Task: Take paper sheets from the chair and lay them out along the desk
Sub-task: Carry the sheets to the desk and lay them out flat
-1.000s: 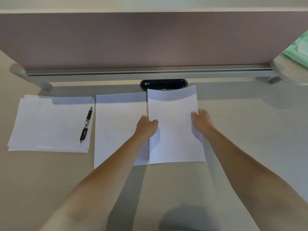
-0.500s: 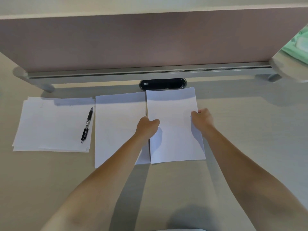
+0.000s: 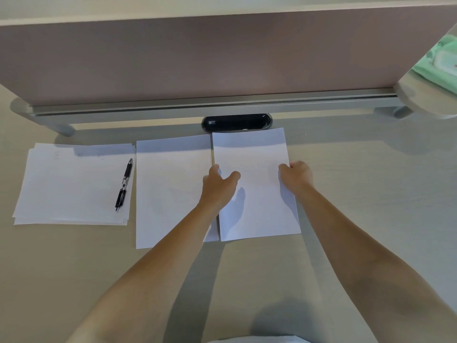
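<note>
White rectangular paper sheet (image 3: 257,194) is lying lengthwise on the centre of the desk, its far edge reaching just short of the black oval cable port (image 3: 236,122). Whether it is lying fully flat: cannot tell. Left hand (image 3: 217,184) is gripping the sheet's left edge, thumb spread on top of the paper and fingers curled at the edge. Right hand (image 3: 295,177) is pinching the right edge, fingers curled over it. Both bare forearms are reaching in from the near side.

Second white paper sheet (image 3: 170,191) is lying just beside it on the left; the two edges are running side by side, and the held sheet's near-left corner is overlapping this one slightly.

Farther left, a loose stack of white paper sheets (image 3: 71,184) is sitting with its edges uneven. Black click pen (image 3: 124,184) is resting on the stack's right margin, tip pointing toward the near side.

Pale beige wooden desk (image 3: 371,194) is carrying all of it. Grey metal rail (image 3: 197,108) and a dusty pink partition panel (image 3: 197,58) are closing off the far side. Green soft pack (image 3: 440,63) is showing at the upper right, beyond the panel.
</note>
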Tool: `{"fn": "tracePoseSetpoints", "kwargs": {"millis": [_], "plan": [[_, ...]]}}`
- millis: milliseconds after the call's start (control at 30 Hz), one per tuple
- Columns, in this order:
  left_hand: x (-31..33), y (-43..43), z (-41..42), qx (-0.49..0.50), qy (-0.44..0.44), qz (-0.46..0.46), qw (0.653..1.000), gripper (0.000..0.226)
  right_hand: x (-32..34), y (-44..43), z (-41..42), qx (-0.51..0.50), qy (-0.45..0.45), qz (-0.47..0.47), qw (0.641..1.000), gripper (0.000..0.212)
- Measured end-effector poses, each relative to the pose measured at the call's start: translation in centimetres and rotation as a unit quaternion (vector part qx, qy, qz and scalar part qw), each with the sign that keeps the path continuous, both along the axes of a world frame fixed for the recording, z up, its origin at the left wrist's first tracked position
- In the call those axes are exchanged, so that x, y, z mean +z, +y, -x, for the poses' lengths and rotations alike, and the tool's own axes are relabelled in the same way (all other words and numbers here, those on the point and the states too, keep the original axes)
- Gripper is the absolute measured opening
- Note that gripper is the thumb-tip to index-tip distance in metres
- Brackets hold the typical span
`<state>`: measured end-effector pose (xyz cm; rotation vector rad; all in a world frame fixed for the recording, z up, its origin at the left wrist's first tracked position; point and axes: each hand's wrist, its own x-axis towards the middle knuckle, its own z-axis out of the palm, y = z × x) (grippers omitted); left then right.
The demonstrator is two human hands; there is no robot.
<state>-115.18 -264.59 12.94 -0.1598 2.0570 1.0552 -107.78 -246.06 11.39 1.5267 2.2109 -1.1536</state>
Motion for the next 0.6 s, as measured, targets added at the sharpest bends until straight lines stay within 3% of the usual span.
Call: {"fn": "tracePoseSetpoints", "kwargs": {"millis": [400,500,600], "plan": [[0.4,-0.1,0.0,0.008,-0.003,-0.018,1.000,0.063,-0.4,0.2,-0.3,-0.009,-0.005,0.005,1.000,0.033],[0.6,-0.4,0.2,0.002,-0.012,-0.017,1.000,0.063,-0.2,-0.2,-0.3,-0.022,-0.029,-0.007,0.999,0.013],[1.0,-1.4,0.7,0.009,-0.032,-0.022,0.999,0.062,0.1,-0.9,0.0,-0.036,-0.040,-0.048,0.997,0.038]]}}
